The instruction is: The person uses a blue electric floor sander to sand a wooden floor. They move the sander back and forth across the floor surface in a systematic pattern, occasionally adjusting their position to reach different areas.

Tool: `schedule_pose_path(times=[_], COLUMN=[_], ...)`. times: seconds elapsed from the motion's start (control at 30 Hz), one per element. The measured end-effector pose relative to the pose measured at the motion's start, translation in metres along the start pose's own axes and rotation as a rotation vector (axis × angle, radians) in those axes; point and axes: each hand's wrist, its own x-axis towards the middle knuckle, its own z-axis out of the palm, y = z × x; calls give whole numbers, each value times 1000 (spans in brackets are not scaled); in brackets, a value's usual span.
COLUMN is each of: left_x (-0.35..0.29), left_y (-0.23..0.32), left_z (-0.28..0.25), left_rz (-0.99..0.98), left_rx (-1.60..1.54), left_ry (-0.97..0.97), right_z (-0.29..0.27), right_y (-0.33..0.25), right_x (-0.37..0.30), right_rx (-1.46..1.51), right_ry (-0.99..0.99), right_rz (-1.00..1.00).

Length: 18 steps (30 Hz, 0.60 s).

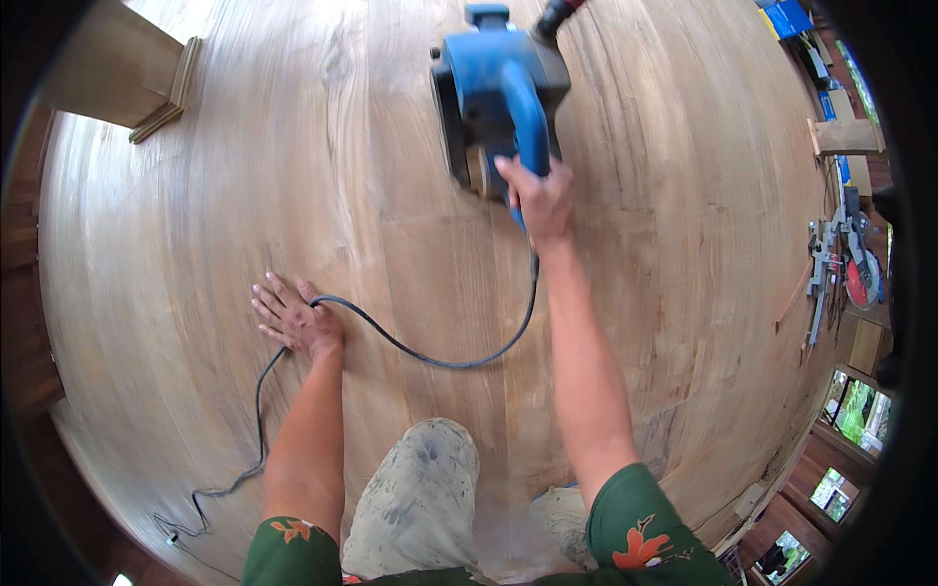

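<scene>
Your right hand [544,200] is closed around the rear handle of the blue sander [479,63], with the fingers curled around the grip and the thumb lying toward its left side. The sander is well out in front of you on the wooden floor [684,293], toward the far edge and about midway between the left and right edges. A dark hose [554,18] with a red band joins it at its far right corner.

Your left hand [298,320] is open and pressed palm down on the floor, fingers spread, nearer the left edge than the right. The black cord [464,365] drops from the sander's handle, bends in a loop between your arms, passes under that hand and winds on toward the near left corner of the floor. Your left knee, in pale, stained trousers [415,498], is between your forearms.

A square wooden post [112,63] stands near the far left corner. Along the right edge are a saw [845,259] with a red disc and a short wooden post [846,137].
</scene>
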Motion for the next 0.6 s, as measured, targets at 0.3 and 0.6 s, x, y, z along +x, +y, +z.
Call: schedule_pose_path(times=[0.3,0.6], left_x=[0,0], left_y=[5,3], left_z=[-10,-4], left_rz=[-27,-14], left_rx=[15,-13], left_ry=[-35,2], right_z=[59,-4], right_y=[-25,6], right_x=[160,13], right_rx=[70,-89], right_ry=[-15,33], right_rz=[60,7])
